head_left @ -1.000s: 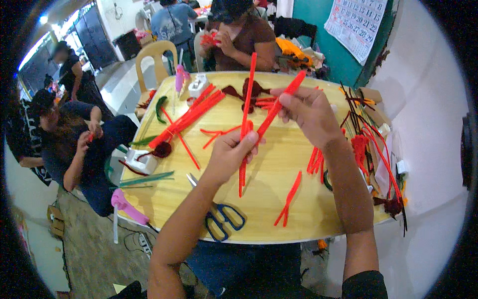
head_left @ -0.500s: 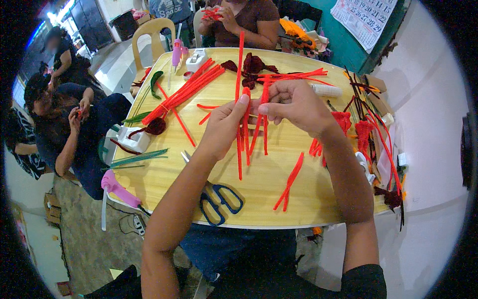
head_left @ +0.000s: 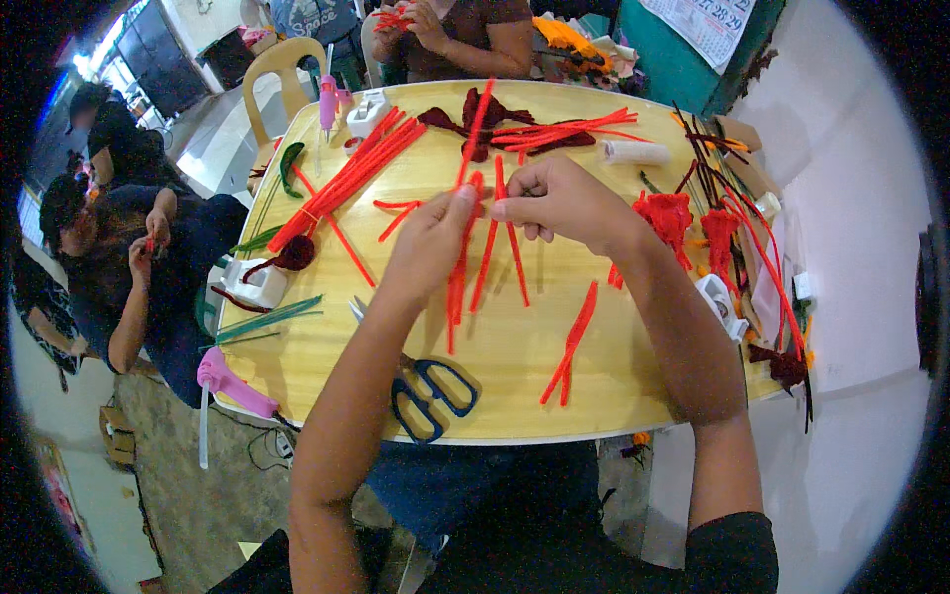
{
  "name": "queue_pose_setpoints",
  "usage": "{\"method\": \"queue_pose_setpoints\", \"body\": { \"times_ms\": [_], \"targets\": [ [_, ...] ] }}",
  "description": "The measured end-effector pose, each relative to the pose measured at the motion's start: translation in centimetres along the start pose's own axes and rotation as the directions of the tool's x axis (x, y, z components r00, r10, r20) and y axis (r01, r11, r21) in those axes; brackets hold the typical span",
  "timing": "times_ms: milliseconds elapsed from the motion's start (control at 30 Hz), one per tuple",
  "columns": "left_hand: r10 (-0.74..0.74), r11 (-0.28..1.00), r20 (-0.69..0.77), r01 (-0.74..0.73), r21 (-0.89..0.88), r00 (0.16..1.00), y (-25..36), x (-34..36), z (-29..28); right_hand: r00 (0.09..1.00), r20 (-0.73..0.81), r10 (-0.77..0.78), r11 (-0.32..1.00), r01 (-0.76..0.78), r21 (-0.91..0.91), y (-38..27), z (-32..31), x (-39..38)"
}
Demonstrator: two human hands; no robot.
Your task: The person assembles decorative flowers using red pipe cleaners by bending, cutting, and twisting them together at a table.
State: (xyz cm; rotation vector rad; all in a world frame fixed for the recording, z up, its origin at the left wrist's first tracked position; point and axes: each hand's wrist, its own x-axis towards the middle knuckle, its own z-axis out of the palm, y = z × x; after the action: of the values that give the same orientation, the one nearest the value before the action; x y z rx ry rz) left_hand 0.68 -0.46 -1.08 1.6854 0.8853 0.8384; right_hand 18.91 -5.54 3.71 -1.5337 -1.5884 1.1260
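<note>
My left hand (head_left: 430,243) grips several fuzzy red stems (head_left: 454,312) at the middle of the view, fingers wrapped round them and long ends hanging below. My right hand (head_left: 554,208) pinches other red stems (head_left: 516,272) just to the right, its thumb and index finger closed on them. Both hands are over the yellow table (head_left: 524,366). A loose crossed red pair (head_left: 579,327) lies below my right hand. Blue-handled scissors (head_left: 435,391) rest beside my left forearm, and a bound bundle of red stems (head_left: 351,183) lies up to the left.
Pink glue guns (head_left: 237,386) (head_left: 328,104), tape dispensers (head_left: 255,282), dark red fuzzy pieces (head_left: 475,119), green stems (head_left: 277,314) and red pieces (head_left: 663,223) lie around the table. Co-workers sit at the left (head_left: 173,287) and far side (head_left: 465,40). A wall (head_left: 851,247) stands at the right.
The view has shifted, raising the table in the picture. My right hand has come lower and closer to my left, and the stems it holds now hang downward, separated from the left bunch.
</note>
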Motion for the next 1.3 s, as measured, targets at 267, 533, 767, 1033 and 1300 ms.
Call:
{"method": "queue_pose_setpoints", "body": {
  "times_ms": [267,533,767,1033,1300],
  "targets": [
    [-0.014,0.740,-0.035,0.034,0.671,0.999,1.5,-0.2,-2.3,0.996,-0.048,0.081,0.793,-0.094,-0.602,1.1,-0.2,0.6],
    [-0.065,0.998,0.217,0.068,-0.010,0.974,3.4,-1.2,-2.9,0.659,-0.201,-0.724,0.605,0.469,-0.643,-3.0,-1.5,-1.7],
    [0.013,0.999,0.307,0.001,-0.047,0.952,3.3,-1.8,-2.4,0.671,0.030,-0.741,0.388,0.463,-0.797,-2.7,-0.8,-1.4],
    [0.312,0.948,0.038,-0.313,0.056,0.949,1.9,-0.8,-1.5,0.769,-0.428,-0.475,0.877,0.375,-0.300,-2.5,-4.3,-2.0],
    [0.218,0.972,0.138,-0.203,-0.119,0.966,1.1,-1.3,0.5,0.843,-0.403,-0.356,0.866,0.460,0.198,-2.8,-3.8,-2.1]
  ]
}}
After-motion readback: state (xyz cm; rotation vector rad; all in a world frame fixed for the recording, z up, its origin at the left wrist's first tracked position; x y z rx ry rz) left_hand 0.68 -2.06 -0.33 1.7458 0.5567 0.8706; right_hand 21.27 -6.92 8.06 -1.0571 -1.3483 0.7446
